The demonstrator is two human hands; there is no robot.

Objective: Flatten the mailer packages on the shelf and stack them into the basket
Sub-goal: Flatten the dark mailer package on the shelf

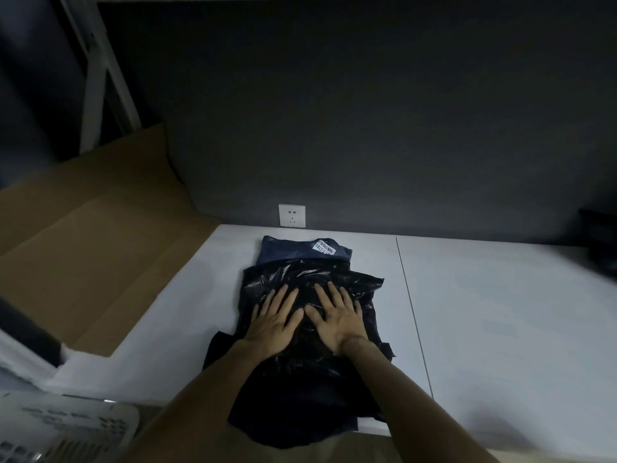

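On the white shelf (500,312), under dim light, a glossy black mailer (310,275) is lying crumpled, with dark plastic trailing over the shelf's front edge. Both hands are pressing down on it side by side. The left hand (275,317) and the right hand (337,317) are lying flat with fingers straight and spread, thumbs nearly touching, gripping nothing. A dark blue mailer (283,250) is showing from under the black one's far end, and a white printed label (320,246) is sitting on it (the print is too small to read fully). A thin seam (414,315) is running across the shelf just right of the packages. A dark grey wall (367,111) is rising behind, with a white wall socket (292,215) sitting just above the shelf's back edge. To the left a brown cardboard sheet (83,245) is lying alongside the shelf, and white metal uprights (96,68) are standing beyond it. A white slotted basket (66,426) is showing at the lower left corner, well apart from the mailers. A dark object (597,242) at the far right is too shadowed to identify.
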